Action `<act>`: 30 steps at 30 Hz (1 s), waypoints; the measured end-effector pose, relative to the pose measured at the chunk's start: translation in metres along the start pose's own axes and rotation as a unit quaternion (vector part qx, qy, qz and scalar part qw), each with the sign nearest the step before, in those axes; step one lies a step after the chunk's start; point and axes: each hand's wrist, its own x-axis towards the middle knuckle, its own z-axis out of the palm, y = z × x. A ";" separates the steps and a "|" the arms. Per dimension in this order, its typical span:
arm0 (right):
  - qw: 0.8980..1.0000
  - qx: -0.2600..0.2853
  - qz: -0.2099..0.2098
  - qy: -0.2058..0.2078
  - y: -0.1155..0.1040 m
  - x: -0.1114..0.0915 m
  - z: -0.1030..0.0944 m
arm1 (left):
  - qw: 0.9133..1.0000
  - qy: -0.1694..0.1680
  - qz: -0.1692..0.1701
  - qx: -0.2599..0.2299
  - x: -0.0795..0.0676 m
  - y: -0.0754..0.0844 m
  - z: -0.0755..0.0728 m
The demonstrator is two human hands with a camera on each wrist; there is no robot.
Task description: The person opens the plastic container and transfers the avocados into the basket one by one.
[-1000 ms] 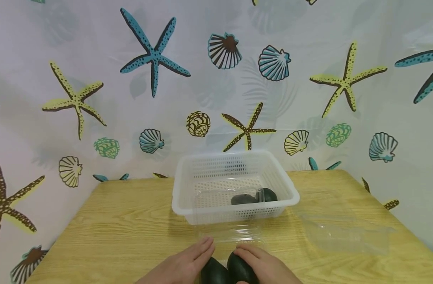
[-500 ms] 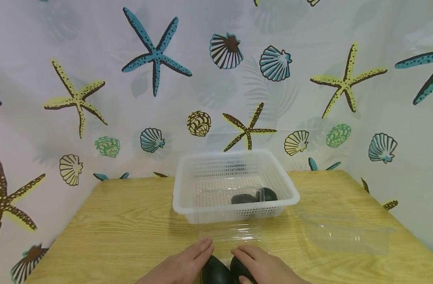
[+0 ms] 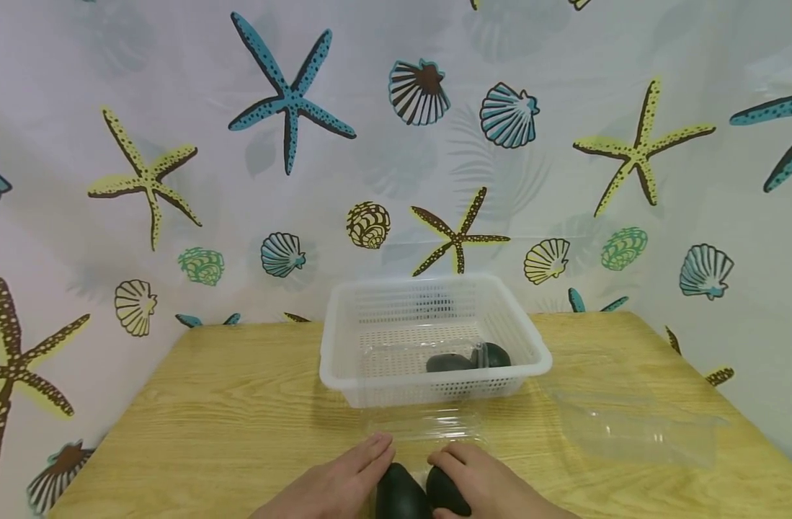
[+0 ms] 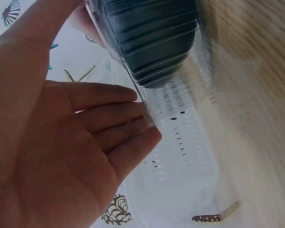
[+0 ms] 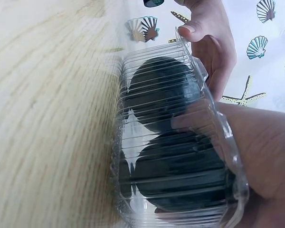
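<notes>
A clear ribbed plastic box stands before me, with two dark green avocados in it. In the head view the left avocado lies beside the right avocado. My left hand is at the box's left side; in the left wrist view its nearly straight fingers touch the outside of the wall. My right hand reaches into the box and grips the right avocado, its fingers curled over the top. The lower part of the box is out of the head view.
A white perforated basket stands behind the box, holding a grey-green avocado and a darker avocado. The clear raised lid overlaps its front. Another clear plastic container lies on the wooden table at right.
My right hand's fingers have come farther over the right avocado, which now shows less of itself. The left hand keeps its place; the head view has shifted slightly.
</notes>
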 end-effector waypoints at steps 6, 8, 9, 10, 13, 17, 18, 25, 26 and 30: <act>0.999 0.022 0.029 -0.008 -0.008 -0.001 -0.009 | 1.000 -0.013 -0.020 -0.016 -0.001 0.008 -0.009; 0.999 0.020 0.033 -0.003 -0.013 -0.002 -0.013 | 0.999 -0.014 -0.023 -0.021 -0.002 0.009 -0.009; 0.999 0.018 0.034 -0.001 -0.015 -0.003 -0.015 | 0.999 -0.013 -0.023 -0.021 -0.002 0.009 -0.009; 0.999 0.013 0.031 0.006 -0.017 -0.004 -0.017 | 1.000 -0.012 -0.021 -0.020 -0.002 0.009 -0.009; 0.999 0.004 0.024 0.022 -0.020 -0.006 -0.020 | 1.000 -0.004 -0.012 -0.011 -0.002 0.009 -0.008; 0.999 0.005 0.028 0.035 -0.019 -0.009 -0.023 | 1.000 -0.002 -0.007 0.003 -0.001 0.008 -0.006; 0.999 0.009 0.031 0.036 -0.020 -0.010 -0.024 | 1.000 -0.003 -0.006 0.006 -0.001 0.008 -0.006; 0.998 0.018 0.031 0.060 -0.019 -0.016 -0.032 | 1.000 -0.019 -0.007 0.013 0.002 0.006 -0.005; 0.997 0.008 0.016 0.074 -0.019 -0.017 -0.033 | 1.000 -0.018 -0.004 0.018 0.002 0.004 -0.005; 0.992 -0.036 -0.026 0.121 -0.018 -0.020 -0.035 | 0.999 0.000 0.013 0.045 0.003 -0.003 0.003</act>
